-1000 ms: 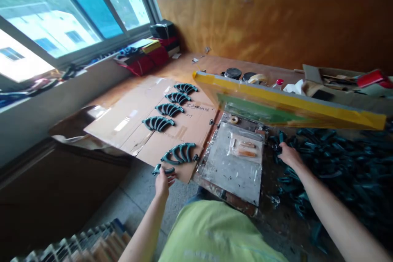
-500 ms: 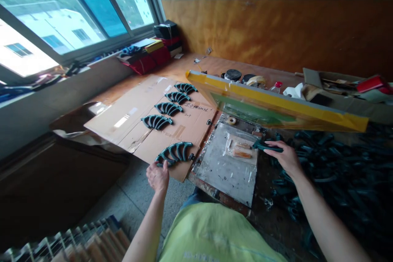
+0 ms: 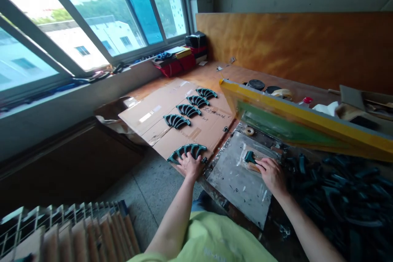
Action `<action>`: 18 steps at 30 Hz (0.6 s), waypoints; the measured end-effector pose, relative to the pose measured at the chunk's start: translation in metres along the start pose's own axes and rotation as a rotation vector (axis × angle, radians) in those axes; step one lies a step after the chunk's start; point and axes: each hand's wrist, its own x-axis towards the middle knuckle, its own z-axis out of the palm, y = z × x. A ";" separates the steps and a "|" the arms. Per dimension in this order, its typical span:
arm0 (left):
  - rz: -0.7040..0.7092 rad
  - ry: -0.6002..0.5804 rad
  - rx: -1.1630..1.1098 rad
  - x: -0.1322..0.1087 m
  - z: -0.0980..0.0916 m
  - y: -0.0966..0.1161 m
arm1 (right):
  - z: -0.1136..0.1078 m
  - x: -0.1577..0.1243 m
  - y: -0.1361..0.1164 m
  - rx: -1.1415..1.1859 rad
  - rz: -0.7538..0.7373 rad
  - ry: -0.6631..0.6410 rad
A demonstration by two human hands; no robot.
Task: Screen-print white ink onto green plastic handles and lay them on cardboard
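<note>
My left hand (image 3: 189, 166) rests at the nearest fan of dark green curved plastic pieces (image 3: 196, 148), its fingers spread over the lower side of the fan. The fan lies near the front edge of a flat cardboard sheet (image 3: 159, 139). In my right hand (image 3: 272, 175) is a dark green plastic handle-like piece (image 3: 250, 156) with a wider end, pinched between thumb and fingers. That piece is over a small holder covered in clear film (image 3: 244, 151), on a grey metal plate (image 3: 229, 184). Whether it touches the holder I cannot tell.
Several more green fans (image 3: 177, 121) lie in a row farther back on the cardboard. A yellow-edged screen frame (image 3: 276, 100) slants over the bench behind the plate. Loose dark green pieces (image 3: 346, 196) are heaped at the right. A tape roll (image 3: 249, 131) sits behind the plate.
My left hand has moved from the left end of the nearest fan to its middle. My right hand has brought the green piece leftward over the holder. The view has turned left.
</note>
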 end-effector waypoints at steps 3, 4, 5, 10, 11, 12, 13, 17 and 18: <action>0.155 -0.025 0.013 0.014 -0.007 -0.018 | 0.002 -0.001 -0.002 -0.023 0.032 -0.028; 0.218 -0.033 0.018 0.023 -0.012 -0.026 | 0.003 -0.001 -0.002 -0.023 0.038 -0.040; 0.275 -0.039 0.024 0.034 -0.019 -0.036 | 0.003 -0.002 -0.001 -0.022 0.044 -0.046; 0.429 -0.055 0.076 0.122 -0.064 -0.084 | 0.005 -0.002 -0.004 -0.043 0.086 -0.032; 0.444 -0.058 0.092 0.144 -0.071 -0.093 | 0.005 -0.002 -0.006 -0.051 0.094 -0.031; 0.455 -0.061 0.108 0.166 -0.075 -0.101 | 0.004 -0.002 -0.009 -0.061 0.103 -0.033; 0.471 -0.071 0.141 0.187 -0.077 -0.109 | 0.003 -0.002 -0.012 -0.075 0.114 -0.037; 0.465 -0.162 0.209 0.254 -0.066 -0.134 | -0.001 0.003 -0.025 -0.127 0.178 -0.075; 0.474 -0.178 0.211 0.264 -0.061 -0.140 | -0.002 0.005 -0.028 -0.137 0.196 -0.083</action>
